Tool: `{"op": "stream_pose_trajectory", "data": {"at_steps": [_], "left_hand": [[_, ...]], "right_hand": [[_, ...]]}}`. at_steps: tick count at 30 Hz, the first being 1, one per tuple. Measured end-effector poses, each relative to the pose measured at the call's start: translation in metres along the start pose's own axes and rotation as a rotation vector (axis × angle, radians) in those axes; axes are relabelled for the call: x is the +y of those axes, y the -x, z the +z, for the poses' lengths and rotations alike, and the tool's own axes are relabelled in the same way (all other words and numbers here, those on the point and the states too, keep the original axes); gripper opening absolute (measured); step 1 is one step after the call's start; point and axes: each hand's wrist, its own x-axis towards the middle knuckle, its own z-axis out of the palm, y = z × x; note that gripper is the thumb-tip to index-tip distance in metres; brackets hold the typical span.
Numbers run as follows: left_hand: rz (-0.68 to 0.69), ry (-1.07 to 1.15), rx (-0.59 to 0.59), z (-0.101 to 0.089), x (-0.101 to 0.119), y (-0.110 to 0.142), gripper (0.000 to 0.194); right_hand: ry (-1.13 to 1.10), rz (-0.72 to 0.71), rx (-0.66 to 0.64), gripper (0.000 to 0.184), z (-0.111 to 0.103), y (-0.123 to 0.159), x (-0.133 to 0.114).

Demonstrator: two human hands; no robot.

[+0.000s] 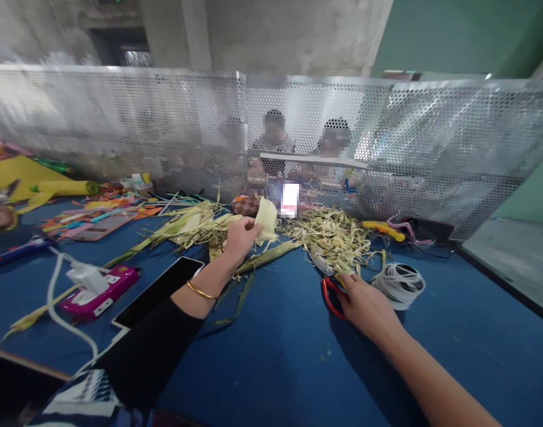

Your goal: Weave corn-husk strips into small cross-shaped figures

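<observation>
Pinched in the fingers of my left hand (240, 238) is a broad, pale corn husk (267, 217), raised over the table's middle. My right hand (364, 303) is closed on red-handled scissors (328, 298), whose blades point away toward a heap of shredded husk (338, 234). The tips of the blades are partly lost among the shreds. Left of the raised piece lies a pile of longer husks (189, 224), and one long greenish strip (271, 256) stretches between the two piles.
A roll of white cord (400, 284) stands beside my right wrist. At left are a dark tablet (160, 290), a magenta power strip (103, 292) with a white cable, and coloured strips (98, 216). A perforated metal screen (173, 130) borders the back; people sit behind it.
</observation>
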Motion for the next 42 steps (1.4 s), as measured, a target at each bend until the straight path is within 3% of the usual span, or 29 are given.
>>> {"op": "stream_pose_trajectory", "data": {"at_steps": [2,5,9,12,15,18,22,29,37,42], "left_hand": [[0.015,0.136,-0.066,0.003,0.015,0.012,0.020],[-0.007,0.571,-0.267,0.009,0.036,0.038,0.017],[0.013,0.722,-0.396,0.018,0.054,0.070,0.018],[0.016,0.749,-0.466,0.024,0.060,0.086,0.018],[0.009,0.726,-0.550,0.031,0.059,0.097,0.016],[0.011,0.673,-0.659,0.037,0.056,0.105,0.014],[-0.012,0.635,-0.724,0.038,0.057,0.109,0.020],[-0.202,0.857,-0.574,0.033,0.064,0.104,0.028],[-0.207,0.854,-0.417,0.034,0.061,0.097,0.019],[-0.335,0.932,-0.409,0.034,0.057,0.094,0.020]], "right_hand": [[0.015,-0.013,-0.021,0.029,0.001,0.001,-0.001],[0.017,-0.016,-0.027,0.030,0.000,0.002,-0.001],[-0.136,-0.030,0.110,0.022,-0.009,0.002,0.001],[-0.739,-0.006,0.248,0.030,-0.019,0.003,-0.001],[-1.480,0.078,0.082,0.040,-0.025,0.006,-0.009],[-1.770,0.177,-0.006,0.039,-0.024,0.008,-0.016],[-1.623,0.179,0.117,0.029,-0.022,0.010,-0.019],[-1.204,-0.136,0.013,0.017,-0.020,0.015,-0.026],[-1.060,-0.082,0.103,0.037,-0.004,0.014,-0.027],[-0.979,-0.107,0.083,0.034,-0.004,0.014,-0.027]]}}
